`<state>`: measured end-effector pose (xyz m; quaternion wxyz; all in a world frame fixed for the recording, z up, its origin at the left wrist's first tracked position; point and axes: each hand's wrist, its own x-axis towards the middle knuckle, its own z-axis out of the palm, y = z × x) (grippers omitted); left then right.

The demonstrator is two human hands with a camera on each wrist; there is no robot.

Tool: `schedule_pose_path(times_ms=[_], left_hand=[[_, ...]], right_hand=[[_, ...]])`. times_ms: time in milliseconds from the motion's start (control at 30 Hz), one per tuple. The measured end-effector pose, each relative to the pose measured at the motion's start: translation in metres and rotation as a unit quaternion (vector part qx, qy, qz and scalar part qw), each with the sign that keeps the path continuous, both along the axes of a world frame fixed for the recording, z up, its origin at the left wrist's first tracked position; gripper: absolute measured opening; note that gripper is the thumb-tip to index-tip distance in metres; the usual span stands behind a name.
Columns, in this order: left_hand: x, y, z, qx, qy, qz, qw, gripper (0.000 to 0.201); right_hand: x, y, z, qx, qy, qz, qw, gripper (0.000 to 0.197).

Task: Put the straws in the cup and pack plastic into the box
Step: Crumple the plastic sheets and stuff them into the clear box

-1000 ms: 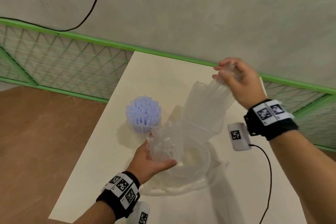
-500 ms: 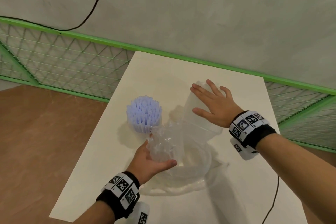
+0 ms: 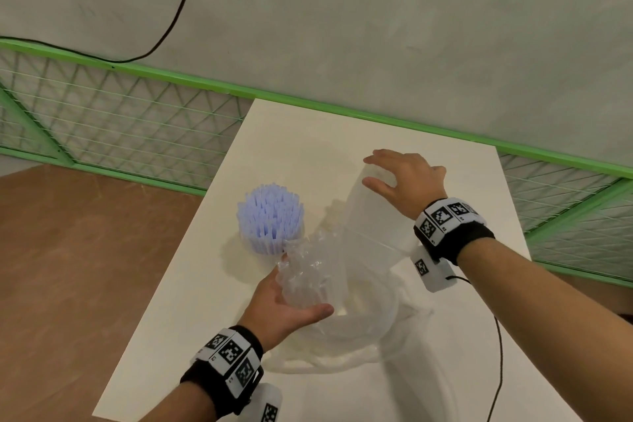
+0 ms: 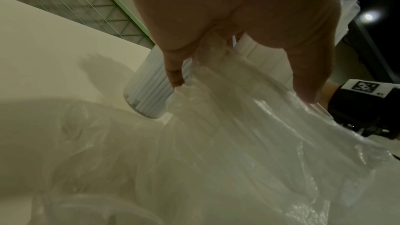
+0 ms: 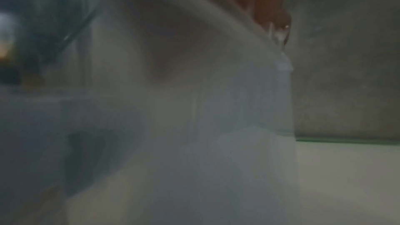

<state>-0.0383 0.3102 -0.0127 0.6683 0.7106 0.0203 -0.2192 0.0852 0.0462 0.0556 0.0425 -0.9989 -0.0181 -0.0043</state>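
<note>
Under clear plastic (image 3: 346, 288), the box stays indistinct.

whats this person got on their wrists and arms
The forearms are bare, with no sleeves. The left hand and the right hand are bare too. Each wrist wears a black band with white tags printed with square black codes. A small white camera pod hangs under each wrist; a thin black cable runs from the right one.

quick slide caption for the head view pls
Left hand grips crumpled clear plastic; right hand presses its upright end beside cup of pale blue straws.
</note>
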Motion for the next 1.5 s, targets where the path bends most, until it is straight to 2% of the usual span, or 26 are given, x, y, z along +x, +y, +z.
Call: schedule_pose_path(times_ms=[67,133,200,267,333,467,633,800,1000,1133,1333,1500], left_hand=[[0.0,0.001,-0.002,0.003,-0.001,-0.002,1.0,0.065],[0.0,0.002,-0.003,0.002,0.0,0.001,1.0,0.066],[0.001,0.002,-0.004,0.002,0.0,-0.003,1.0,0.065],[0.002,0.003,-0.005,0.003,0.0,-0.004,1.0,0.064],[0.003,0.003,-0.006,0.006,-0.001,-0.008,1.0,0.064],[0.002,0.002,-0.005,0.008,-0.008,-0.022,1.0,0.064],[0.0,-0.001,0.0,0.014,-0.024,-0.036,0.999,0.064],[0.001,-0.002,0.005,0.021,-0.04,-0.051,0.998,0.06],[0.0,0.002,0.007,0.011,-0.03,-0.058,0.998,0.063],[0.002,0.001,0.007,0.015,-0.034,-0.057,0.998,0.062],[0.003,-0.001,0.008,0.023,-0.036,-0.046,0.998,0.062],[0.004,-0.001,0.007,0.031,-0.033,-0.047,0.998,0.058]], right_hand=[[-0.004,-0.002,0.003,-0.001,0.037,-0.003,0.999,0.052],[-0.012,0.004,0.01,0.0,0.01,-0.006,1.0,0.053],[-0.028,0.012,0.024,0.071,-0.081,0.003,0.994,0.044],[-0.05,0.023,0.035,0.192,-0.114,0.065,0.973,0.041],[-0.073,0.034,0.039,0.27,-0.068,0.131,0.952,0.05],[-0.106,0.053,0.021,0.252,0.079,0.175,0.949,0.072],[-0.109,0.06,0.001,0.235,0.086,0.186,0.95,0.077],[-0.106,0.061,-0.008,0.251,0.06,0.196,0.946,0.063],[-0.111,0.061,-0.012,0.31,0.034,0.169,0.935,0.041],[-0.115,0.062,-0.015,0.362,0.03,0.141,0.921,0.033],[-0.117,0.065,-0.027,0.366,-0.06,0.134,0.919,0.026],[-0.117,0.067,-0.04,0.363,-0.117,0.095,0.92,0.019]])
